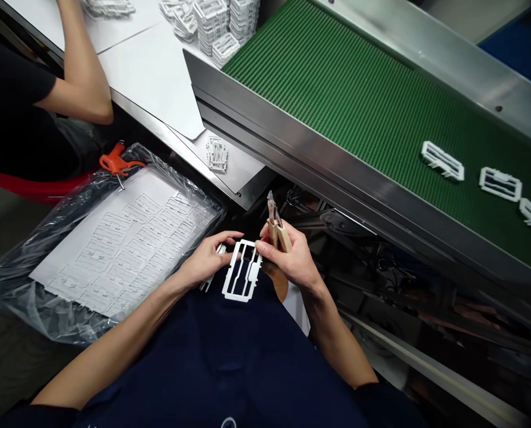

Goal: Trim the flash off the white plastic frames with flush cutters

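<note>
white frame (253, 272) hangs before the dark shirt (230, 351), off the conveyor's (337, 101) near edge; right fingers (272, 254) pinch it, wrapped round cutters (272, 233); left fingers (227, 236) half-curl round stacked frames (207, 281); aim blades clear of its bars.

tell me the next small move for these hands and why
Probably settle the white frame more firmly into the left hand, beside the thin white pieces there: the right hand seems to pinch the frame's upper corner while also holding the pliers-like tool, whose tips point away from the frame.
</note>
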Action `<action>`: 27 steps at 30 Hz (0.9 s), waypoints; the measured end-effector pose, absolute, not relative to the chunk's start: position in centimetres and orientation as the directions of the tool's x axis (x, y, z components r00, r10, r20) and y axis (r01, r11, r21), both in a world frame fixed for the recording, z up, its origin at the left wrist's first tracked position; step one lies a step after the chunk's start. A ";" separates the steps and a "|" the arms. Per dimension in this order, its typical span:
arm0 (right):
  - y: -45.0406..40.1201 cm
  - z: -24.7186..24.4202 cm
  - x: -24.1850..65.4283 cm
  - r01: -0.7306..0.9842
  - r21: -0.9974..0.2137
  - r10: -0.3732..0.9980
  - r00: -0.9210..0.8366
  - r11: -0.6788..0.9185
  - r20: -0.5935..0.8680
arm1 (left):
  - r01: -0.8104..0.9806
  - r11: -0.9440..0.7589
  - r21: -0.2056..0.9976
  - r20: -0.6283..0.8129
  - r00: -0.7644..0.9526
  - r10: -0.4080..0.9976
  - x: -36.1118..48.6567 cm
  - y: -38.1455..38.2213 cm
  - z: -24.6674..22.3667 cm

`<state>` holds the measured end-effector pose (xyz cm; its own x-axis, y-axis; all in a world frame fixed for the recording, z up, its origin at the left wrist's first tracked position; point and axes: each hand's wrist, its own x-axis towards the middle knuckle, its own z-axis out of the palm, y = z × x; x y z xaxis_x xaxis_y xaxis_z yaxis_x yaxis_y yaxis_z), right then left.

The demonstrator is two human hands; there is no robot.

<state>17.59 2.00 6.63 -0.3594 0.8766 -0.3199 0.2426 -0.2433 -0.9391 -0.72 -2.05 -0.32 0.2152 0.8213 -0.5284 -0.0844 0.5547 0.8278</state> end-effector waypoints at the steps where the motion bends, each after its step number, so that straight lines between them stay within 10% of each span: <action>1: 1.9 6.6 17.6 0.244 -0.937 0.877 -0.354 -0.248 -0.324 | -0.109 0.576 0.811 -0.545 0.220 0.809 -0.8 -1.9 0.1; 27: 0.8 6.0 16.9 0.114 -0.934 0.874 -0.329 -0.339 -0.358 | 0.008 0.441 0.898 -0.429 0.245 0.869 -1.7 -2.5 4.5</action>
